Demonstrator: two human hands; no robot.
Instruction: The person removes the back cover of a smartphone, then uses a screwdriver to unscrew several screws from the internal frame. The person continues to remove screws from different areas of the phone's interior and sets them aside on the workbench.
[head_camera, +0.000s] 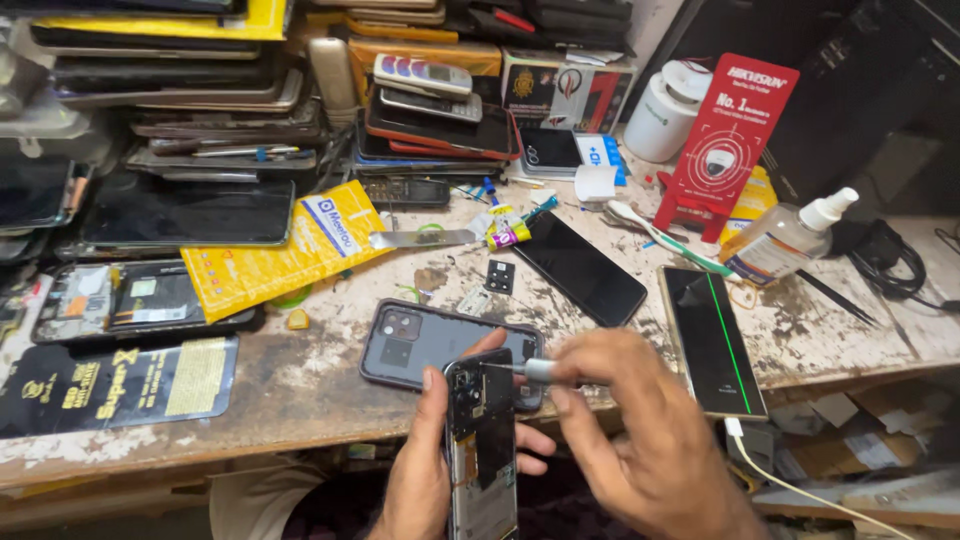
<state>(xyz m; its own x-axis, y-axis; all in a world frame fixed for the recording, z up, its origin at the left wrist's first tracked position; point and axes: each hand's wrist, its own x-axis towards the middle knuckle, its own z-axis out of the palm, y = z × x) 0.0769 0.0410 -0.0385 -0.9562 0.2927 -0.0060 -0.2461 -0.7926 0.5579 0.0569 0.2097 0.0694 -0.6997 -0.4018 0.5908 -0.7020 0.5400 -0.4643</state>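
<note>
My left hand (425, 460) grips an opened phone (482, 450) with its back removed, held upright below the table's front edge. My right hand (640, 430) holds a thin metal screwdriver (535, 370), its tip pointing left onto the top of that phone near the camera area. Just behind, a grey phone back cover (420, 340) with a camera cutout lies on the worn table (300, 380).
A black phone (580, 268) and a phone with a green line on its screen (712, 340) lie to the right, the latter with a white cable (790, 485). A spray bottle (785, 240), red card stand (725, 140), yellow pouch (280, 250) and stacked phones (180, 110) crowd the back.
</note>
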